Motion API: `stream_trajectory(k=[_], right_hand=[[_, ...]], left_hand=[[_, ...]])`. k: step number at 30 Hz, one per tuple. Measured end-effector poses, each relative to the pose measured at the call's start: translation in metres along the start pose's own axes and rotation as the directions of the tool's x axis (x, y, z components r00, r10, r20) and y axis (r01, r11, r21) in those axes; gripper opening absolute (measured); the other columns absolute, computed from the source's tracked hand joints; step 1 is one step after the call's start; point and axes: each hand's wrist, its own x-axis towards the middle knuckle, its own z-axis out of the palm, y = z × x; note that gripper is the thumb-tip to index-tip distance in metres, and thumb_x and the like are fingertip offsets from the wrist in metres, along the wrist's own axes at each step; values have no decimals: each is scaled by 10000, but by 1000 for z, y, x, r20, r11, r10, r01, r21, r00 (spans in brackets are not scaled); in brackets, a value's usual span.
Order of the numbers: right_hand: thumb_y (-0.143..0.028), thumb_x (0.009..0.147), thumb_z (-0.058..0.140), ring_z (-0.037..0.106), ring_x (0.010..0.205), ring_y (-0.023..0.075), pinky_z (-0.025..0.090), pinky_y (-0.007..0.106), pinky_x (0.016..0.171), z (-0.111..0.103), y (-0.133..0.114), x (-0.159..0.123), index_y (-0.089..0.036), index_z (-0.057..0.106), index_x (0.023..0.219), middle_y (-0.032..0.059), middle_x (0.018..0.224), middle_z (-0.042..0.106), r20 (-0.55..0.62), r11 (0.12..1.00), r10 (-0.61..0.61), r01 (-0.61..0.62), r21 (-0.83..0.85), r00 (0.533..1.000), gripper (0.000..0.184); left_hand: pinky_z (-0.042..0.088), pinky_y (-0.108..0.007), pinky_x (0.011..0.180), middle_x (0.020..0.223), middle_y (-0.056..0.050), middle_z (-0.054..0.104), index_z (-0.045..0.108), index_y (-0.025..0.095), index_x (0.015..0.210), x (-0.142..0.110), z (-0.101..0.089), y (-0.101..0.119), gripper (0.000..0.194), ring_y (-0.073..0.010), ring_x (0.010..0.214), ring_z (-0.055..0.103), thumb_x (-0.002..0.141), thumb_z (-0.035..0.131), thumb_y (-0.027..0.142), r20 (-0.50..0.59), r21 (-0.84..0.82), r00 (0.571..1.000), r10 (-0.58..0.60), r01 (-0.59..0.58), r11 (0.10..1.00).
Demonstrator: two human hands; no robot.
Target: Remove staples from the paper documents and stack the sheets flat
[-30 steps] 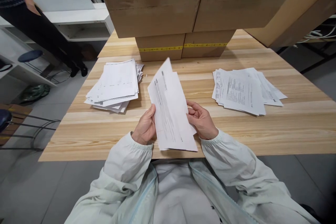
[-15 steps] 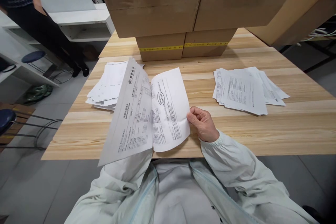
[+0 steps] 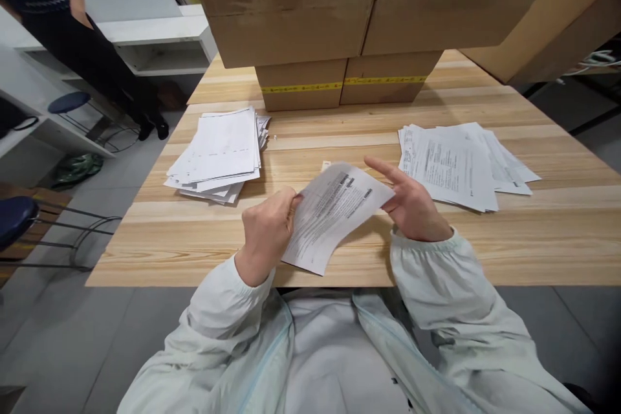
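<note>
A printed sheet of paper [image 3: 334, 217], apparently folded over, is held tilted above the front of the table. My left hand [image 3: 269, 229] is closed on its left edge, thumb toward the paper. At the opposite side my right hand [image 3: 412, 200] has its fingers stretched out, and the sheet's right corner reaches its palm; part of the thumb is hidden. To the left lies a stack of papers [image 3: 218, 149]. Another, looser pile of printed sheets [image 3: 449, 165] lies just beyond my right hand.
Large cardboard boxes [image 3: 301, 6] stand stacked at the back of the wooden table [image 3: 169, 252], with another box [image 3: 548, 26] at the back right. A small pale piece [image 3: 326, 165] lies behind the held sheet. A person [image 3: 82, 32] stands at left near blue stools [image 3: 17, 220].
The sheet, spread wide before, now appears folded and smaller. My left hand has come into view from behind it. My right hand has let go its pinch, opened and moved up and right.
</note>
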Motion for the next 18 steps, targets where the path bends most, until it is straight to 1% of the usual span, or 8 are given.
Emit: stream_trajectory(k=[3,5,8,10,11,13,16,18], right_hand=[[-454,741,800,740,850,217,597,329,759,-11,-21,-4,-245,694,1204,57,948,778,50,992,-36,42,-122,998,520],[-361,752,803,741,815,196,602,300,739,-13,-33,-8,-232,752,1075,49,918,784,167,959,-71,114,-260,983,352],[-291,807,749,729,753,167,590,263,684,-6,-35,-16,-239,780,932,31,862,782,288,893,-178,277,-353,941,139],[-265,840,718,715,717,163,577,265,636,3,-24,-23,-244,773,875,24,813,769,184,880,-293,340,-333,938,69],[-260,850,709,712,708,167,576,276,628,8,-16,-27,-248,766,864,19,795,761,81,881,-358,366,-300,930,59],[-253,869,694,719,719,181,589,312,658,15,3,-35,-261,751,869,10,788,753,-133,885,-446,414,-212,885,58],[-249,887,680,736,733,194,606,345,693,24,28,-44,-257,728,843,6,784,757,-342,889,-455,437,-133,822,66],[-287,872,703,745,748,205,611,353,694,27,40,-47,-240,712,808,19,785,763,-411,908,-416,397,-134,811,80]], left_hand=[[181,-280,487,516,35,436,501,185,665,9,-15,16,370,-101,459,363,1017,401,241,37,133,969,243,-246,960],[191,-291,484,520,31,458,515,187,667,14,-25,26,359,-108,464,382,1011,420,227,108,160,927,358,-372,914],[280,-271,502,580,26,549,562,193,729,17,-40,32,270,-109,524,492,987,507,252,166,29,884,438,-448,894],[412,-244,593,736,5,661,617,199,884,13,-46,28,93,-124,661,613,938,609,275,92,-177,924,371,-351,919],[475,-253,677,856,-16,700,625,209,1009,8,-48,23,136,-147,773,662,903,664,283,39,-304,959,279,-255,918],[533,-324,860,1093,-63,702,544,244,1279,-4,-46,10,512,-210,1017,682,820,762,304,-16,-569,999,35,-38,821],[523,-384,963,1194,-86,683,392,293,1459,-27,-28,-7,842,-251,1169,639,742,831,348,130,-834,981,-148,188,519],[521,-362,940,1137,-89,710,482,275,1407,-40,-12,-11,717,-238,1119,658,771,807,339,295,-849,936,-191,349,397]])
